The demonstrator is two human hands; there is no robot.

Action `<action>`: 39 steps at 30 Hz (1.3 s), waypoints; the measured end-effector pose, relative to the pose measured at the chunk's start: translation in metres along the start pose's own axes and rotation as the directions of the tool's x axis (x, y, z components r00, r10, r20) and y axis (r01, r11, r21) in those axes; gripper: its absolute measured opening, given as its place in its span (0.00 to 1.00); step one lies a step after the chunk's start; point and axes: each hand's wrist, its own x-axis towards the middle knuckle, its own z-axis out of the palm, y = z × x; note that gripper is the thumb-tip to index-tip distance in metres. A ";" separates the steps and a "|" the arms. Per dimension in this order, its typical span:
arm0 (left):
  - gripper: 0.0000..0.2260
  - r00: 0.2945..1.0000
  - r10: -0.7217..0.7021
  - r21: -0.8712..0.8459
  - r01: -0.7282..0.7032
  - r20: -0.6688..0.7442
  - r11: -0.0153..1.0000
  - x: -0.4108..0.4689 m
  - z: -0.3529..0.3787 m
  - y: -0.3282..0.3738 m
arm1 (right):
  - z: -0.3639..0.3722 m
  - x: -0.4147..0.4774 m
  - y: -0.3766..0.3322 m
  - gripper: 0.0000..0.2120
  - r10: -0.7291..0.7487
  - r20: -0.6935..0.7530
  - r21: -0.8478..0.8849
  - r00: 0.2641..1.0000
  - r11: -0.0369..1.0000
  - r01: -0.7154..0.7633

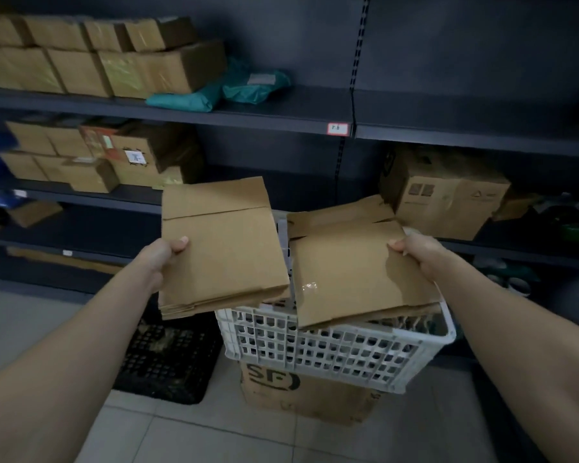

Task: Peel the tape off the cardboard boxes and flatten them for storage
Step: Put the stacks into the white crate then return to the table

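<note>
Your left grip [164, 259] pinches a flattened stack [221, 252], your right grip [415, 254] a flattened box [348, 275], likely light, stiff, best edge-held.

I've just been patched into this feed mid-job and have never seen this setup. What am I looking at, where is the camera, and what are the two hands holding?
There is no machine here. A person is working bare-handed, and the single picture comes from a wide-angle camera worn on their head, looking forward and down.

The left hand holds a stack of flattened cardboard, thumb on top. The right hand has the same grip on another flattened box, held over a white plastic crate.

That crate sits on a brown box marked SF on the tiled floor, with a black crate beside it. Behind are dark shelves holding unflattened boxes.
</note>
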 end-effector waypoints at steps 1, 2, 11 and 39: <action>0.19 1.000 -0.003 -0.017 0.003 -0.017 1.000 -0.003 0.005 0.000 | -0.002 0.004 -0.005 0.20 -0.022 0.033 -0.006 0.999 1.000 0.022; 0.20 0.999 -0.004 -0.033 0.002 -0.034 0.999 -0.006 0.011 -0.002 | -0.004 0.008 -0.010 0.19 -0.033 0.061 -0.015 0.998 0.999 0.034; 0.16 0.988 -0.074 -0.159 0.051 -0.139 0.986 -0.049 0.068 -0.048 | -0.045 0.044 -0.030 0.08 -0.019 0.300 -0.173 0.954 0.982 0.074; 0.15 0.999 -0.038 -0.126 0.033 -0.034 0.991 -0.026 0.073 -0.014 | -0.005 0.053 0.035 0.16 0.171 0.008 -0.092 0.985 0.981 -0.170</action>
